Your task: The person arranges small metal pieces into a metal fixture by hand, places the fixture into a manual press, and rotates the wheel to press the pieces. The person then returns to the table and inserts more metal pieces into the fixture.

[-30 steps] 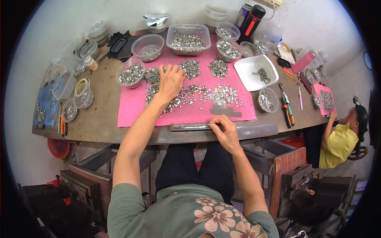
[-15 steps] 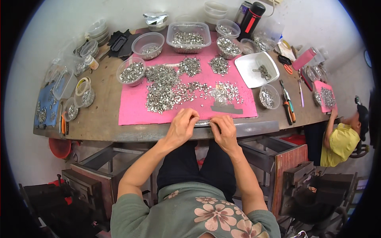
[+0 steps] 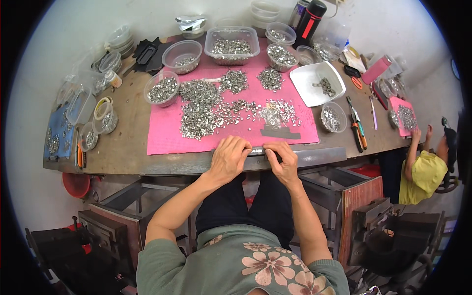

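Note:
Both my hands rest at the front edge of the wooden workbench (image 3: 128,147). My left hand (image 3: 229,158) and my right hand (image 3: 281,160) close together on a long thin metal strip (image 3: 257,150) that lies along the near edge of the pink mat (image 3: 162,132). Heaps of small silvery metal parts (image 3: 206,110) spread over the mat just beyond my fingers. A dark flat bar (image 3: 279,132) lies on the mat near my right hand.
Clear tubs (image 3: 232,45) and bowls (image 3: 161,88) of metal parts ring the mat. A white square dish (image 3: 314,73) sits at right, pliers (image 3: 358,130) beside it. Another person in a yellow top (image 3: 423,172) works at the bench's right end. Metal frames stand under the bench.
My left hand has come back from the heap of parts on the mat to the bench's front edge and now meets my right hand on the metal strip.

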The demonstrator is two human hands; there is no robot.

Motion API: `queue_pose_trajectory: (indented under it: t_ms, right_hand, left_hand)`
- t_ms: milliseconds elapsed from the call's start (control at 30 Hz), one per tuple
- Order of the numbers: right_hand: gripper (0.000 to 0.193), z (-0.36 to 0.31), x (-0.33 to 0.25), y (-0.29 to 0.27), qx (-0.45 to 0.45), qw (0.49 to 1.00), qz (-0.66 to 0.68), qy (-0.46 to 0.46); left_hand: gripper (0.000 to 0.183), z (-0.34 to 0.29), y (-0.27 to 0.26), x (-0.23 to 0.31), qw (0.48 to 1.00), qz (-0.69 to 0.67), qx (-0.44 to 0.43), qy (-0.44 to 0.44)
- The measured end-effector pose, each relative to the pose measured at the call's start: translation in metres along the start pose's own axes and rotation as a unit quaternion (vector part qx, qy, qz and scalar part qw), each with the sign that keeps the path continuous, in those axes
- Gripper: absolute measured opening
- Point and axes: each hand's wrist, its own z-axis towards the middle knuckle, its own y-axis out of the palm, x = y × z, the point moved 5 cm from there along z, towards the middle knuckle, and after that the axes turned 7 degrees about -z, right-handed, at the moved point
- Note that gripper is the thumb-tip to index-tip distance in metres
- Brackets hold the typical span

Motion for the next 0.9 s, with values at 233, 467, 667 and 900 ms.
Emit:
queue_pose_trajectory:
  t_ms: [233, 467, 667, 900]
  right_hand:
    - [0.011, -0.002, 0.001, -0.001, 0.017, 1.000, 0.005, 0.017]
    - [0.017, 0.023, 0.023, -0.004, 0.026, 0.994, -0.107, 0.012]
    - [0.019, 0.040, 0.036, 0.001, 0.018, 0.979, -0.202, -0.023]
    - [0.012, 0.032, 0.038, -0.006, 0.042, 0.981, -0.190, 0.004]
  left_hand:
    - [0.018, -0.012, 0.000, 0.008, 0.990, 0.076, 0.039, 0.109]
    - [0.014, 0.041, 0.006, -0.008, 0.997, 0.049, -0.023, 0.060]
    - [0.015, 0.093, 0.042, -0.032, 0.985, 0.085, -0.114, 0.096]
    - [0.012, 0.103, 0.067, -0.042, 0.959, 0.165, -0.201, 0.115]
